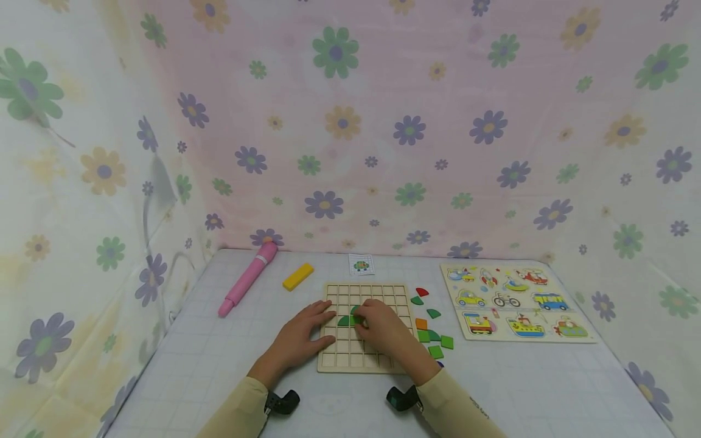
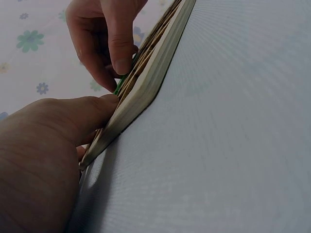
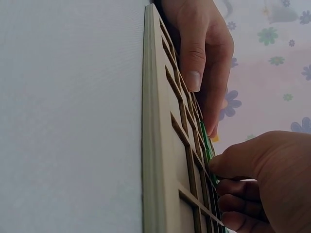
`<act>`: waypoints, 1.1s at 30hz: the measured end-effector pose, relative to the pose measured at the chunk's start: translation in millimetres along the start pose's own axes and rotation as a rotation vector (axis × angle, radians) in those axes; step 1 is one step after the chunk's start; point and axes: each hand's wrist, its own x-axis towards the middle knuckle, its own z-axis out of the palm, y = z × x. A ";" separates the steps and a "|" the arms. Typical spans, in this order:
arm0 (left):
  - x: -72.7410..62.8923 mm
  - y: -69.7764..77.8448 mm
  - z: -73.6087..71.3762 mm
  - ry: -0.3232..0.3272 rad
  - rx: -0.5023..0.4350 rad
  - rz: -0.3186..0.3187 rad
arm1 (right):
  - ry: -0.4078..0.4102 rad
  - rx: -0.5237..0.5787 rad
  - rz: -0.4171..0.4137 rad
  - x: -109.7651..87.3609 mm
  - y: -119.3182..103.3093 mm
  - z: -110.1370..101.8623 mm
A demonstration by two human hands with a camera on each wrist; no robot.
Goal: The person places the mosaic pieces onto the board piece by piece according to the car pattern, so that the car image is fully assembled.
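Observation:
A wooden grid board (image 1: pixel 339 363) lies flat on the table in the head view. My left hand (image 1: pixel 303 333) rests on its left edge, fingers stretched out and thumb lying on the rim. Over the middle of the grid, my right hand (image 1: pixel 385 330) pinches a green piece (image 1: pixel 355 311) between thumb and fingers; they partly hide its shape. Just left of those fingertips, a green quarter-circle piece (image 1: pixel 343 321) sits in a grid cell. In the right wrist view, green pieces (image 3: pixel 206 141) show as a thin strip beside the right thumb.
Right of the board lie loose pieces: a red one (image 1: pixel 421 292), an orange square (image 1: pixel 421 323) and several green ones (image 1: pixel 435 352). A picture puzzle board (image 1: pixel 495 313) lies farther right. Behind are a small pattern card (image 1: pixel 355 260), a yellow block (image 1: pixel 298 277) and a pink tube (image 1: pixel 246 281).

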 end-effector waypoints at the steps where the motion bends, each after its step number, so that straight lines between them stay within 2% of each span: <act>1: 0.0 -0.1 -0.1 0.000 -0.002 0.000 | 0.001 0.000 -0.005 0.0 0.3 -0.2; 8: 0.6 -1.2 0.5 -0.001 0.000 -0.005 | -0.007 0.020 0.018 -0.1 3.1 -3.1; 16: 0.2 -0.2 -0.3 -0.003 -0.017 0.001 | 0.006 0.073 0.093 -3.4 2.8 -22.4; 25: -0.4 0.8 -2.3 0.005 -0.014 0.024 | 0.051 0.070 0.055 -15.2 17.1 -44.8; 29: 0.1 0.9 -2.4 0.008 -0.012 0.040 | 0.058 0.079 0.071 -21.2 25.4 -52.4; 33: -0.3 1.8 -2.7 -0.003 -0.013 0.024 | 0.054 0.100 0.104 -28.3 35.8 -56.6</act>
